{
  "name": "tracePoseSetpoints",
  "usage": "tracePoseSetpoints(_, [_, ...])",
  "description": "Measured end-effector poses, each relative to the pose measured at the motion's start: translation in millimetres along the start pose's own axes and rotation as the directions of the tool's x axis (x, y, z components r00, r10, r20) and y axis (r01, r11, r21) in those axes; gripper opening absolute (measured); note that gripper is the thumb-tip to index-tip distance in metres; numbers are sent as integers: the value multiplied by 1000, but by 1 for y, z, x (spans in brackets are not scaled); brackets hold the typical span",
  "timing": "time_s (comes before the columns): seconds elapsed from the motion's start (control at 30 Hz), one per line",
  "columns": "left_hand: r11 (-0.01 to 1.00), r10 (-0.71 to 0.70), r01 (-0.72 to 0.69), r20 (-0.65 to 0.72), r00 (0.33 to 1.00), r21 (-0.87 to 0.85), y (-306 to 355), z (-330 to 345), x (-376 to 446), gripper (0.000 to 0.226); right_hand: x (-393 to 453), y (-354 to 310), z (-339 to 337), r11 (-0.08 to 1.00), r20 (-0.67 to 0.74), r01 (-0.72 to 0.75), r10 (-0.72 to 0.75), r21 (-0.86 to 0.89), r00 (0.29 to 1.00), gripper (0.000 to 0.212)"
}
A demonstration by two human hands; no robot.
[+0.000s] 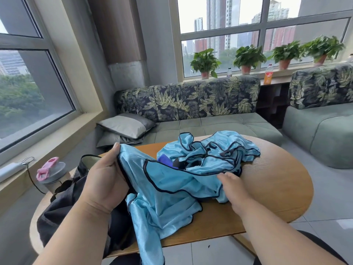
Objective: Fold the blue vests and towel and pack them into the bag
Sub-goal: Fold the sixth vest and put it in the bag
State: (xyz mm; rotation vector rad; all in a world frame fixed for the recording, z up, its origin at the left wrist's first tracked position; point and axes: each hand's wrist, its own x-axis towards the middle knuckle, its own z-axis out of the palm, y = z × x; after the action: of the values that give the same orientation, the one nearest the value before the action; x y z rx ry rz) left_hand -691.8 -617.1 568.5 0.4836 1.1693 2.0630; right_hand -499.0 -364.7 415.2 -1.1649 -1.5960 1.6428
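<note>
The task is only beginning, as far as I can judge. The left hand (103, 180) is gripping the dark-trimmed edge of one blue vest (162, 203), with the thumb on top of the cloth and the other fingers hidden under it. This vest is lying unfolded, partly on the wooden tabletop (277, 184) and partly hanging over the near edge. The right hand (235, 190) is resting on the same cloth near its trim; its fingers are only loosely bent, and I cannot tell whether they are pinching the fabric or just touching it. Behind it, more blue vests (219, 148) are lying in a crumpled heap on the tabletop. A dark blue piece (165, 159) is showing inside the heap, possibly the towel, but most of it is covered. The black bag (76, 203) is sitting at the left edge of the tabletop, under the left hand, and nothing blue is showing inside it. So no piece is folded yet, and all the folding and packing is left to do.
</note>
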Motion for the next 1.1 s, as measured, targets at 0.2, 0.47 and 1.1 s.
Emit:
tracePoseSetpoints(0.2, [1000,9,-8,-36,999,21,0,5,-1,47,-19,-33,-17,839,280,-276,155,469,947,29])
tracePoseSetpoints(0.47, [999,-17,20,-111,994,32,-6,-9,2,52,-35,-47,-31,720,269,-225,55,656,962,32])
tracePoseSetpoints(1.1, [759,17,-120,166,986,640,-52,37,-27,21,-108,-146,-9,711,392,56,-450,701,802,43])
